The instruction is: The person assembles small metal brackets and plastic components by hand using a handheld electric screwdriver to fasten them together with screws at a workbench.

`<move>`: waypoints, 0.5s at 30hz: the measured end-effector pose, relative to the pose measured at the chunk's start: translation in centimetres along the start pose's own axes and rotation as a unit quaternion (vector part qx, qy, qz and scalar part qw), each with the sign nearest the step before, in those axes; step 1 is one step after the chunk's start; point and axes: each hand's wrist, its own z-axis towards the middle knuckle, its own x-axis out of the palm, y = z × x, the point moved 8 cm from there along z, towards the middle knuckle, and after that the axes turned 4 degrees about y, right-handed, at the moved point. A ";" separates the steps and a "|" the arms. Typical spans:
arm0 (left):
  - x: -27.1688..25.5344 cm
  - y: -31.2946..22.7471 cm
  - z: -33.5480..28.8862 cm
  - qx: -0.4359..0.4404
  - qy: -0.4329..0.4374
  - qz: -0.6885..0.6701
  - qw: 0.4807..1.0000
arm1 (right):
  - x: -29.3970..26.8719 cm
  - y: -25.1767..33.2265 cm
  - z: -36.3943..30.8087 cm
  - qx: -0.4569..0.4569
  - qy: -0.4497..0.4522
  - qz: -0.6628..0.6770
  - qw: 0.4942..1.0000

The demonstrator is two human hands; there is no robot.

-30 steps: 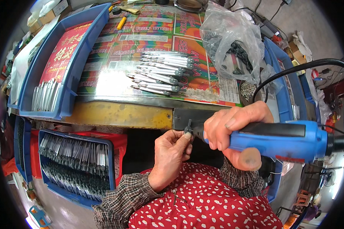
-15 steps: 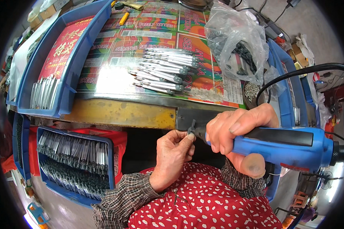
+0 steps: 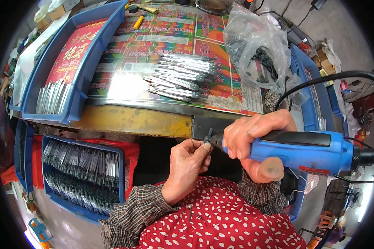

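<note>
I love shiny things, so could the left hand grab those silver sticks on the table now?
Probably not straight away: the left hand is pinching a small dark piece by the blue power tool. Emptied, likely yes: the silver sticks lie near the table's front edge, with nothing over them.

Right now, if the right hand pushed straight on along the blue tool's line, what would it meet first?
Likely the small dark part pinched in the left hand, directly ahead of the blue tool that the right hand grips; whether they touch is unclear.
</note>
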 end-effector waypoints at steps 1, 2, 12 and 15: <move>0.0 0.1 0.1 0.007 0.006 -0.009 1.000 | 0.2 0.0 0.3 -0.001 0.056 -0.011 0.998; 0.0 0.0 0.1 0.012 0.006 -0.006 1.000 | 0.6 0.3 0.1 -0.007 0.057 -0.010 0.998; -0.2 -1.0 -1.0 0.067 0.054 0.088 0.992 | -1.6 1.6 -1.3 -0.038 -0.070 0.117 0.990; -2.0 -4.1 -1.3 0.158 -0.003 0.165 0.974 | -1.9 1.2 -1.6 0.012 -0.135 0.009 0.991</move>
